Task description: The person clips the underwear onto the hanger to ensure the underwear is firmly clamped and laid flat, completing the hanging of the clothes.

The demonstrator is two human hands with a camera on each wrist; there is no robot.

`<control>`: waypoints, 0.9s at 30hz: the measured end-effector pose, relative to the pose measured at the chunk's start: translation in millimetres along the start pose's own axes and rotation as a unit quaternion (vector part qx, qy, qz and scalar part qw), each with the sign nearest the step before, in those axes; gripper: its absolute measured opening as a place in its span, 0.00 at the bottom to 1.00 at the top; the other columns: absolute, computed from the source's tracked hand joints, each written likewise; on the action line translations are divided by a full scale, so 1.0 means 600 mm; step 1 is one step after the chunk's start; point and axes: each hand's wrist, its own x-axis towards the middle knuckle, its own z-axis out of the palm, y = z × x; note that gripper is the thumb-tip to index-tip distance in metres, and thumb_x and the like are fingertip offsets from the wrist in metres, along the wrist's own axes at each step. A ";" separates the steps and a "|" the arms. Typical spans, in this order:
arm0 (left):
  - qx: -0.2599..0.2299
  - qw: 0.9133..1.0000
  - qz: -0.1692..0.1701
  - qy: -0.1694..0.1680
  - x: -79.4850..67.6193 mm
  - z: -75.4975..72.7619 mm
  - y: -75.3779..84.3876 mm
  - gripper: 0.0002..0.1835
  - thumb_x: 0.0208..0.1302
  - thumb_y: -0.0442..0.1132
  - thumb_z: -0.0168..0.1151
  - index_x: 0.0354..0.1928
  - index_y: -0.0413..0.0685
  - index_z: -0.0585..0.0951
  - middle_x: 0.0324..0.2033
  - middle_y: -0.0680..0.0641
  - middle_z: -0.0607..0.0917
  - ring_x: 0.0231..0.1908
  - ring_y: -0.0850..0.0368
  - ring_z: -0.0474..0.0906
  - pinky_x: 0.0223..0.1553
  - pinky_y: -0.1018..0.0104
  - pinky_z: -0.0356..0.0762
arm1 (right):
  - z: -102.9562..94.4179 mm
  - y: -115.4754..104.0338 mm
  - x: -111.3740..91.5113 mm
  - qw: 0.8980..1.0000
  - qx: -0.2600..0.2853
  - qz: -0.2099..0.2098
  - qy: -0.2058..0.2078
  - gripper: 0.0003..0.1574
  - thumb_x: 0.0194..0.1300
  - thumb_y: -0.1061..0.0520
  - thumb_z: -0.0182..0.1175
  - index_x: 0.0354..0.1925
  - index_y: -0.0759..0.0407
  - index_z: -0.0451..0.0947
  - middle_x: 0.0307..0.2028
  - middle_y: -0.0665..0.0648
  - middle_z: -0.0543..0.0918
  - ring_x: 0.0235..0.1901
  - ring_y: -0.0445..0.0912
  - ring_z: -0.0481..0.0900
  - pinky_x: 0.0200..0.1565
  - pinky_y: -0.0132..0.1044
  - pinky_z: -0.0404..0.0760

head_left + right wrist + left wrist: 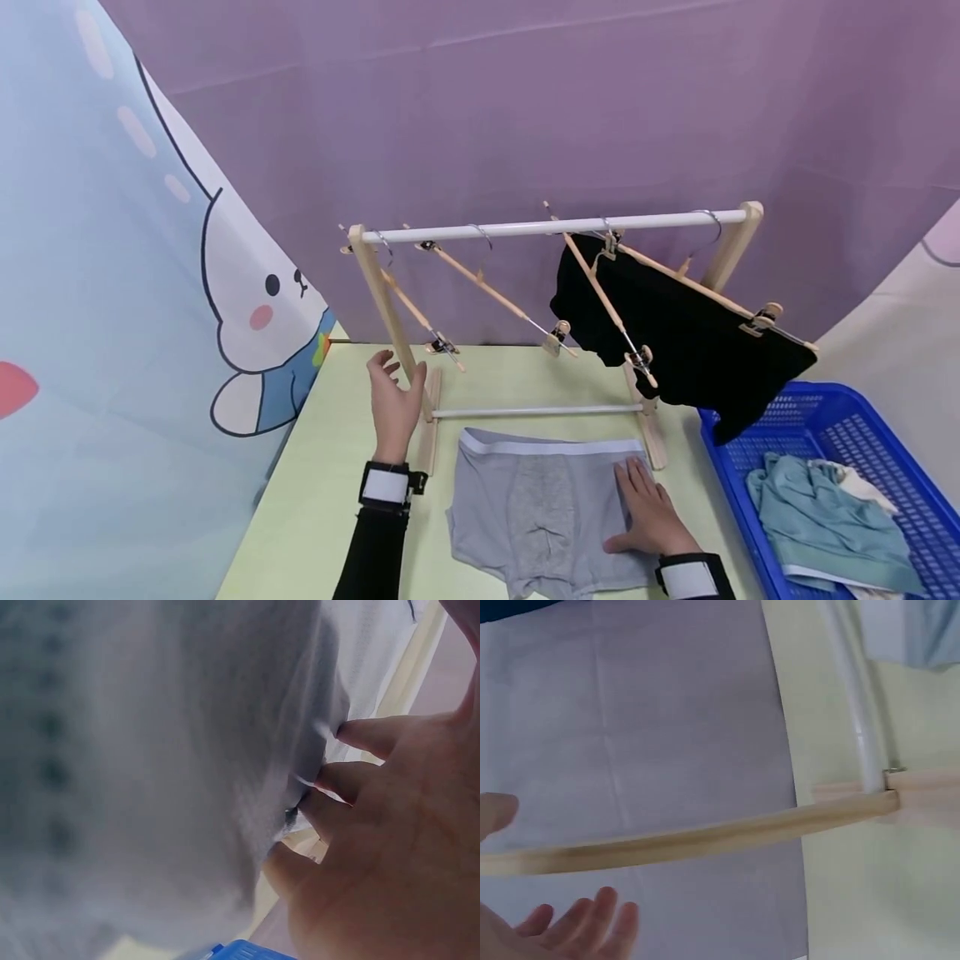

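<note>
Grey boxer briefs (543, 467) with a pale waistband lie spread flat on the table in the head view. My right hand (651, 512) rests on their right side, fingers extended; the right wrist view shows its fingertips at the edge of the grey cloth (165, 750). Beside the left wooden post (386, 304) of a small clothes rack, my left hand (395, 408) is raised with thumb and fingers apart. In the left wrist view that post (705, 836) passes between the thumb and the loosely bent fingers, and the hand holds nothing.
Several wooden clip hangers (487, 287) hang from the rack's white top bar (525, 228). A black garment (690, 333) is clipped to the rightmost one, overlapping a blue plastic basket (720, 475). Inside the basket lies teal clothing (832, 517). A purple curtain (480, 108) stands behind the table.
</note>
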 end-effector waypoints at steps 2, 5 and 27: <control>0.007 1.000 -0.010 0.000 0.011 0.002 0.003 0.37 0.66 0.53 0.64 0.68 0.41 0.62 0.63 0.40 0.71 0.58 0.42 0.74 0.53 0.47 0.74 | 0.001 0.001 0.000 1.000 0.005 -0.001 -0.004 0.84 0.31 0.40 0.84 0.74 0.74 0.50 0.74 0.78 0.44 0.74 0.72 0.40 0.66 0.73 0.46; 0.003 1.000 -0.026 -0.005 0.024 0.007 0.005 0.38 0.66 0.58 0.63 0.68 0.43 0.62 0.63 0.41 0.73 0.58 0.44 0.75 0.52 0.46 0.75 | 0.001 0.002 0.001 1.000 0.011 -0.005 -0.002 0.82 0.31 0.42 0.84 0.73 0.74 0.51 0.74 0.78 0.45 0.74 0.71 0.40 0.66 0.73 0.46; 0.108 0.994 -0.002 -0.019 0.032 0.030 -0.001 0.16 0.78 0.44 0.48 0.51 0.39 0.78 0.36 0.39 0.87 0.22 0.47 0.79 0.16 0.61 0.68 | -0.101 -0.063 -0.015 0.990 0.083 -0.015 0.113 0.62 0.59 0.38 0.70 0.73 0.72 0.52 0.70 0.78 0.57 0.68 0.73 0.58 0.62 0.67 0.64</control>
